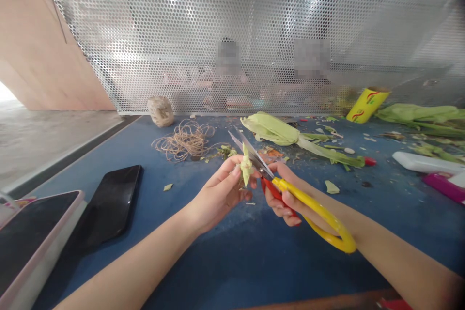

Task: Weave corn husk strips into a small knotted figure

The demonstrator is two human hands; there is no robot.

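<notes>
Head view, for anyone curious: the little pale-green husk piece (246,167) was pinched tight between the thumb and fingertips of the left hand (221,193), held up off the table right in front of the person. It stood more or less upright, long axis running up and down, ragged tip pointing up and a bit away towards the screen.

Just to the right of that hand, touching the piece, were the scissors (286,186). The right hand (283,198) was closed around the red and yellow handles, and the blades (250,152) were a little apart, slanting up and to the left past the husk, tips aimed away from the person.

Honestly the sketchy bit looked like the left thumb, sitting right beside the cutting edge. If the blades closed low, I'd guess they could nick it. The piece was also small and floppy, so it might have twisted out of the pinch and given a crooked cut.

Beyond the hands lay a husked corn cob (271,128); further left, a heap of rubber bands (185,139). A black phone (109,208) sat well left of the left hand on the blue table (218,261).
</notes>
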